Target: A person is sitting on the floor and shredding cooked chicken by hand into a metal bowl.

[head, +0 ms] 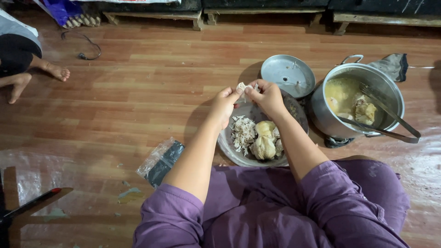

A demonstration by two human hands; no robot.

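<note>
Both hands, left hand [225, 102] and right hand [266, 95], pinch one chicken shred [242, 86] between fingers over bowl [229, 149]. Small shredded pile [242, 132] done; whole chicken pieces [265, 140] left, more in pot [363, 73] at right of frame.

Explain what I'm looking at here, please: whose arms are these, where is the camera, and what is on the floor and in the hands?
There is no machine here. One camera sits on a person's head and looks down, so the purple-sleeved arms are that person's own. The left hand and right hand meet over a metal bowl, both pinching a small piece of cooked chicken between the fingers. The bowl holds shredded meat and whole chicken pieces. To the right stands a metal pot of broth with tongs resting in it; its lid lies upturned behind the bowl. A plastic bag lies on the wooden floor. Another person's feet show at top left.
</note>
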